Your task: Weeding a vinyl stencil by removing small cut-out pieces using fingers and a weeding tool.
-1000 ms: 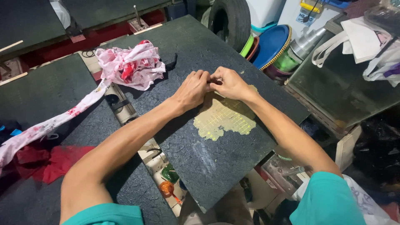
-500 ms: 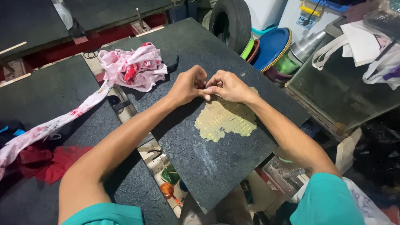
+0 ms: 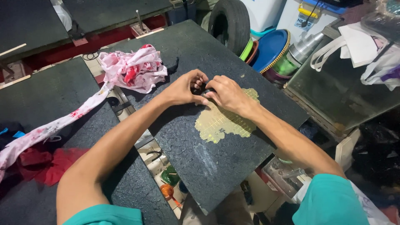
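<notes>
Fingers of left hand (image 3: 183,88) and right hand (image 3: 227,93) pinch together, grip unclear, over yellow mesh patch (image 3: 223,121) mid dark board (image 3: 208,166)

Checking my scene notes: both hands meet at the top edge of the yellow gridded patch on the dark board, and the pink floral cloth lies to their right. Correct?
Not quite. The head view shows the pink floral cloth to the left of the hands, not the right. Left hand and right hand do meet at the yellow gridded patch on the dark board.

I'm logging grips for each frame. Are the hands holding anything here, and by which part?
Cannot be told. Left hand and right hand meet fingertip to fingertip on the dark board, at the yellowish patch's upper edge; whatever they pinch is hidden.
</notes>
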